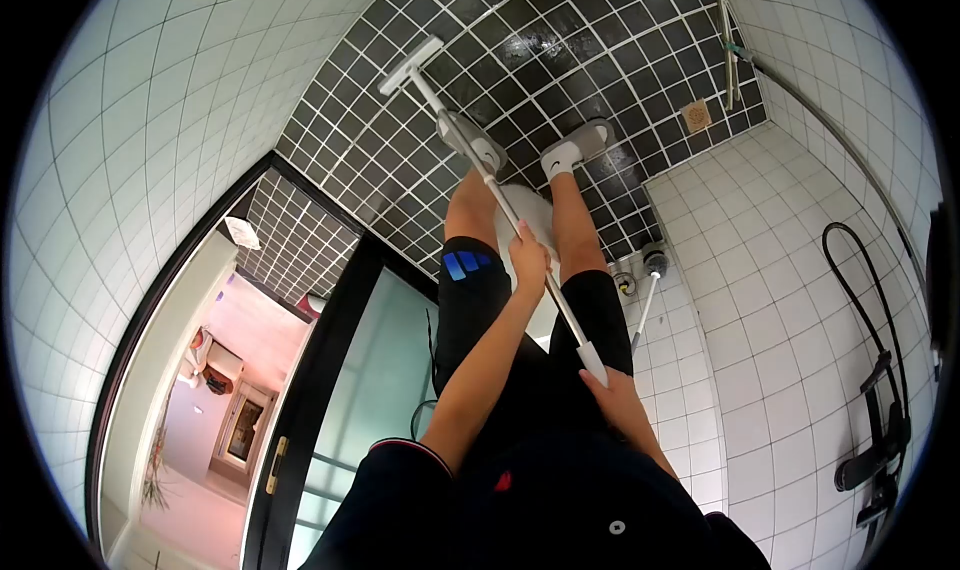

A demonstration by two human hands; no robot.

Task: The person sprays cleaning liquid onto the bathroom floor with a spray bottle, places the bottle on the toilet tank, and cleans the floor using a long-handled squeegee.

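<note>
A long-handled floor squeegee [478, 156] runs diagonally between my legs, its white T-shaped head [411, 66] flat on the dark tiled floor [360, 110] ahead and to the left. My left hand [530, 260] is wrapped around the middle of the pole. Lower down, close to my body, my right hand [610, 395] grips the thick white end of the handle, though its fingers are partly hidden. My feet, in white socks and grey slippers [592, 138], stand on either side of the pole.
Behind my legs is a white toilet [528, 210]. A toilet brush [655, 265] stands by the right wall. A floor drain [696, 116] lies near a shower hose [840, 140]. Leftward are a frosted glass door [360, 360] and an open doorway. The floor looks wet at the top.
</note>
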